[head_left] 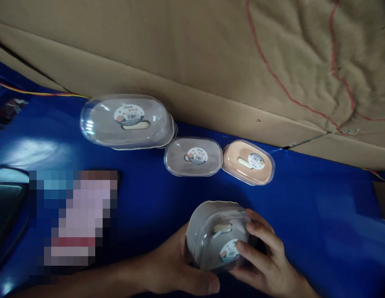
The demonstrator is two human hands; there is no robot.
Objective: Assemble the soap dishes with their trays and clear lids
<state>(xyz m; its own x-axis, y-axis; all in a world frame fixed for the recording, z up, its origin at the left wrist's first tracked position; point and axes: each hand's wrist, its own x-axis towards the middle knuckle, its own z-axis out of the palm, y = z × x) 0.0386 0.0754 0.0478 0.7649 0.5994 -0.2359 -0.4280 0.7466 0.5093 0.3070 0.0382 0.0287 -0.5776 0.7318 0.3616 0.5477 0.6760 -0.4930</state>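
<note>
Left hand and right hand are clasping the clear-lidded grey container between them, before three lidded boxes on the blue table; handling is seemingly underway, the next move probably calling for a steady two-handed grip.

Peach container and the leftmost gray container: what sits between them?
In the head view, a smaller gray container with a clear cover sits between the peach container and the leftmost gray container.

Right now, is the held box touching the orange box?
Apart. The head view shows a strip of blue tabletop between the held box and the orange box.
</note>
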